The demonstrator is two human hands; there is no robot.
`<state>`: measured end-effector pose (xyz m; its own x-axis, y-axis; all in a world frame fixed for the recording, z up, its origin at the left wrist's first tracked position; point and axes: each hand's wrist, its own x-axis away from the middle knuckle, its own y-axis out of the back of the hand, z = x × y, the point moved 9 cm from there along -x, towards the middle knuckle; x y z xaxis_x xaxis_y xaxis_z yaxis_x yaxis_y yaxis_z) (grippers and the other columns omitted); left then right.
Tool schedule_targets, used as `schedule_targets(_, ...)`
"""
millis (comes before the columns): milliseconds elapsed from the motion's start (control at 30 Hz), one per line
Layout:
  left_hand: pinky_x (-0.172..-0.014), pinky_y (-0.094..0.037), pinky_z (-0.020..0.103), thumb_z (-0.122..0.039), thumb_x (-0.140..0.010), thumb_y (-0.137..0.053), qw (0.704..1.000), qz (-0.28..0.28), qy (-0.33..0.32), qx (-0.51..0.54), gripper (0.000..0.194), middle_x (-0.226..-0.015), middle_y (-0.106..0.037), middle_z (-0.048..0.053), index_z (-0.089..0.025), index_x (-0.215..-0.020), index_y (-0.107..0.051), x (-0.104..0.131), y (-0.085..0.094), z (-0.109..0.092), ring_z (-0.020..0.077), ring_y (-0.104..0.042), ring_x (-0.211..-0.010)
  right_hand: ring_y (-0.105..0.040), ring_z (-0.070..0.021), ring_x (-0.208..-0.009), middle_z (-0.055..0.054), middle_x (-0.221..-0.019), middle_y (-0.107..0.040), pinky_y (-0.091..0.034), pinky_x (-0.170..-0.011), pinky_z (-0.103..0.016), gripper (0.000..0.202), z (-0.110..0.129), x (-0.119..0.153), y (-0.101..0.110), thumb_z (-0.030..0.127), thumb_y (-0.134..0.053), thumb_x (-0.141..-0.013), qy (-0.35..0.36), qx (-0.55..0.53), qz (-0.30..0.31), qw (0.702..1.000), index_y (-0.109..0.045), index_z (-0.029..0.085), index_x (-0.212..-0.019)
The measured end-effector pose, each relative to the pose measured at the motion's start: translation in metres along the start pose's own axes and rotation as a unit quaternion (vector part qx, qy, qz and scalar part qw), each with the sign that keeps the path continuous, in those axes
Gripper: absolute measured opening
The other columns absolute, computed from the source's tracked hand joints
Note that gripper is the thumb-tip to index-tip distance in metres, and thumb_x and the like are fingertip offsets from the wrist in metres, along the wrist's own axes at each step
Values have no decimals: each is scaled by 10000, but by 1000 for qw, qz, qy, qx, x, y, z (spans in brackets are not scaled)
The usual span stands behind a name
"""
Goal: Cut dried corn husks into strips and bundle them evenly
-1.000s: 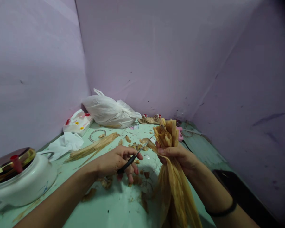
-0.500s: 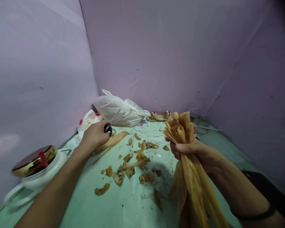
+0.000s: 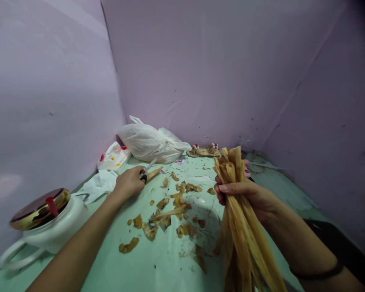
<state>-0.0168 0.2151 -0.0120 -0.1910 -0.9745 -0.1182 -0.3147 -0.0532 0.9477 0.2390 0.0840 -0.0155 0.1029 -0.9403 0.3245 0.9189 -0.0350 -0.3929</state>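
My right hand is closed around a bundle of dried corn husks, whose trimmed-looking ends stick up above the fist while the long strips hang down toward me. My left hand, low over the table at the left, is closed on a pair of scissors with a dark handle; the blades point away and to the right. Just beyond its fingers lies a loose husk strip, mostly covered by the hand. Brown husk scraps are scattered on the green table between both hands.
A white pot with a brown lid stands at the left edge. Behind it are crumpled tissue and a tissue pack. At the back lie a tied white plastic bag and woven straw slippers. Pale walls enclose the table.
My left hand has moved slightly right and down with the scissors, covering more of the loose husk. My right hand keeps the bundle nearly in place.
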Motion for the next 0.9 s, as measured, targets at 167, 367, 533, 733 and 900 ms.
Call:
schedule_targets(167,-476,-340,219,-180,-492,-612,933,-43,65,352,368,-542,-567,-24,-160,-860,-599,5,36,1,129,-511,-501,-545,-89,-455,-1,-557,-630,-433,-434,-194,178,-7,-3,3,111,-740,-511,-21,7,-14,1000,-651,135,-664)
schedule_targets(367,-390,-247,155,-118,-444,-665,808,81,101,575,455,-536,-534,-67,-163,-879,-540,21,25,-21,47,-421,-407,-542,-91,-436,11,-554,-627,-451,-432,-205,217,-15,-8,9,102,-748,-504,-30,-1,-43,999,-643,153,-686)
schedule_targets(533,-373,-213,146,-106,-458,-654,750,196,61,629,458,-601,-538,-64,-172,-894,-531,41,-2,-68,37,-429,-427,-587,-104,-513,-22,-657,-676,-448,-444,-190,245,-15,-10,6,104,-757,-485,-10,-9,-62,998,-626,143,-688)
schedule_targets(733,-382,-239,149,-99,-490,-628,714,234,54,658,434,-603,-550,-60,-188,-894,-495,70,-34,-109,42,-434,-428,-578,-108,-553,-32,-757,-693,-451,-473,-207,315,-17,-11,-5,143,-778,-479,32,-4,-65,997,-625,152,-754)
schedule_targets(900,-449,-347,183,-105,-499,-634,690,244,60,679,454,-645,-583,-34,-191,-917,-479,82,-52,-122,77,-500,-478,-602,-152,-560,-40,-683,-677,-491,-537,-268,378,-18,-9,-17,161,-771,-474,47,-16,-35,998,-658,124,-833)
